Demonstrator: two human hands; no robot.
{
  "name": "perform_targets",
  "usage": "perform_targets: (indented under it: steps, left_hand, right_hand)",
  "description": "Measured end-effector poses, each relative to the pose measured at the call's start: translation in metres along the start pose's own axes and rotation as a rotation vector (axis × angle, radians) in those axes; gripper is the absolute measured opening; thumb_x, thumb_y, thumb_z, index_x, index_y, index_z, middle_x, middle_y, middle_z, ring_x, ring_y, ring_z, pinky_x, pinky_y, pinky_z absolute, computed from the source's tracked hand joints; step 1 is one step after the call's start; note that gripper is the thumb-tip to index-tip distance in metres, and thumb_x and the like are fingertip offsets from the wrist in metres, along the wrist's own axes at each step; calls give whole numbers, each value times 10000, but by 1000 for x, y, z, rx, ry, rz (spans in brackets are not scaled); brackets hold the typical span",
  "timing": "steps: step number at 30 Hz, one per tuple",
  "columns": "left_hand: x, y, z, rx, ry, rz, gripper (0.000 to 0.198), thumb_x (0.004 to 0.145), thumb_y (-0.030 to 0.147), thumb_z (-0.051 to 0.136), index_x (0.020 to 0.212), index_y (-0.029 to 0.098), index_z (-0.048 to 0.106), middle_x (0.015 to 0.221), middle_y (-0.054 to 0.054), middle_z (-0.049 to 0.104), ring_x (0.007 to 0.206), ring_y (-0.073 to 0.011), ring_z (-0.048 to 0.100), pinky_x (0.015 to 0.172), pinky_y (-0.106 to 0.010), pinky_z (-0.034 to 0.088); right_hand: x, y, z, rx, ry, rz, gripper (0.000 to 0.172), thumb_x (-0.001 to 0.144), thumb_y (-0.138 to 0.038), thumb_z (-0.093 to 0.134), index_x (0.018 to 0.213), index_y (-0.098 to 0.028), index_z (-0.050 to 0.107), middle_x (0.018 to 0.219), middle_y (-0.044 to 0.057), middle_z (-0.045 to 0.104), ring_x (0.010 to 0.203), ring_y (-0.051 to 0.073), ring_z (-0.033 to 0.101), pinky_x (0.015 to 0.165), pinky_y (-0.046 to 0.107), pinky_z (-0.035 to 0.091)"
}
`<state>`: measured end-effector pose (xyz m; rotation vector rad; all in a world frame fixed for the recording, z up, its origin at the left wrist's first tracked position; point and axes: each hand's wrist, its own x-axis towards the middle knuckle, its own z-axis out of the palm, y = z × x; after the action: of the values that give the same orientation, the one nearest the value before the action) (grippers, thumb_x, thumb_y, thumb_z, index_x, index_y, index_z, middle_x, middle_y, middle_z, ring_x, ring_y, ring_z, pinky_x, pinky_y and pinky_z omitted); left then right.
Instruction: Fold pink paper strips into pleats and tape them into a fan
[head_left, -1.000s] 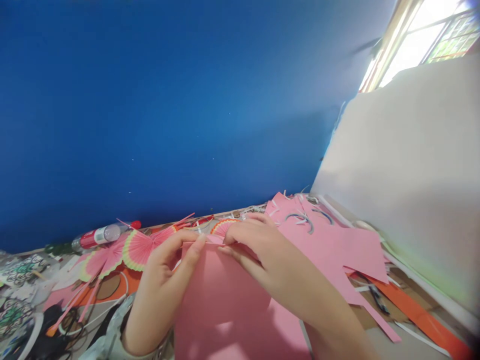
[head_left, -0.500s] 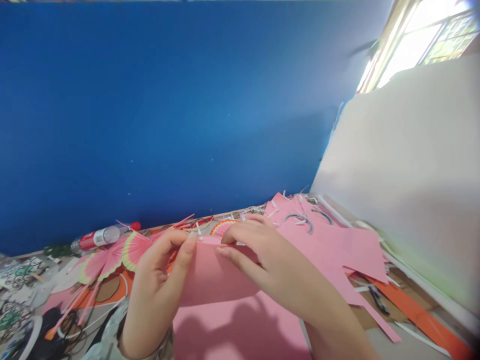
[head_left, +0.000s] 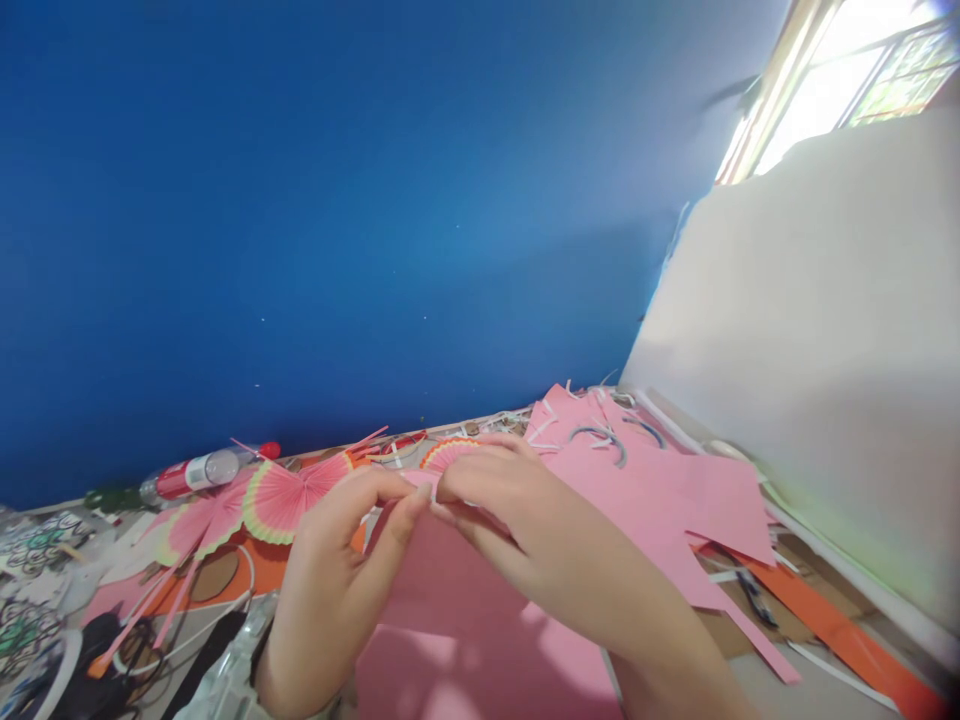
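Note:
A sheet of pink paper is held up at the lower centre, over more pink paper lying flat below it. My left hand pinches its top edge between thumb and forefinger. Close beside it, my right hand grips the same edge with thumb and curled fingers, the fingertips of both hands nearly touching. Behind the hands sits a pleated pink fan with an orange and yellow rim. Pleated pink and yellow paper fans lie left of my left hand.
A plastic bottle with a red label lies at the back left. Cut pink paper spreads on the right, with orange strips and a dark pen-like tool beyond it. A blue wall rises behind.
My left hand has moved right along the paper's top edge, close to my right hand. My right hand has shifted slightly, and the held sheet has changed its tilt.

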<state>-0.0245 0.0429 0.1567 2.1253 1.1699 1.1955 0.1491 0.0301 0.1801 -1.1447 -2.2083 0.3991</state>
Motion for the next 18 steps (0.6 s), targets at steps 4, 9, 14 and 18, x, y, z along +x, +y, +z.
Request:
perform_targets:
  steps: [4,9,14,18]
  left_hand:
    - [0,0,0,-44,-35,7,91,907,212,484,880,235,569,825,40,597,783,-91,557,717,-184,428]
    - [1,0,-5,-43,-137,108,127,907,148,465,833,225,534,816,31,552,799,-98,538,740,-201,424]
    - [0,0,-10,22,-131,199,167,899,111,448,780,225,475,751,41,508,764,-94,509,755,-182,411]
    - [-3,-5,-18,149,61,178,130,891,128,456,822,225,510,772,43,533,746,-90,519,710,-171,408]
  right_hand:
    - [-1,1,-1,-23,16,-28,227,922,-132,431,706,-196,398,698,-74,473,746,96,430,822,270,300]
    - [-4,-1,-1,12,-53,-26,149,931,-189,416,785,-209,436,799,-53,522,794,115,444,785,281,330]
    - [-2,-3,-1,51,-44,-97,239,880,-107,476,690,-196,360,710,-66,448,728,97,409,725,245,322]
    - [-2,1,-3,58,-14,-22,220,856,-56,461,707,-201,388,698,-71,463,708,97,410,694,245,307]
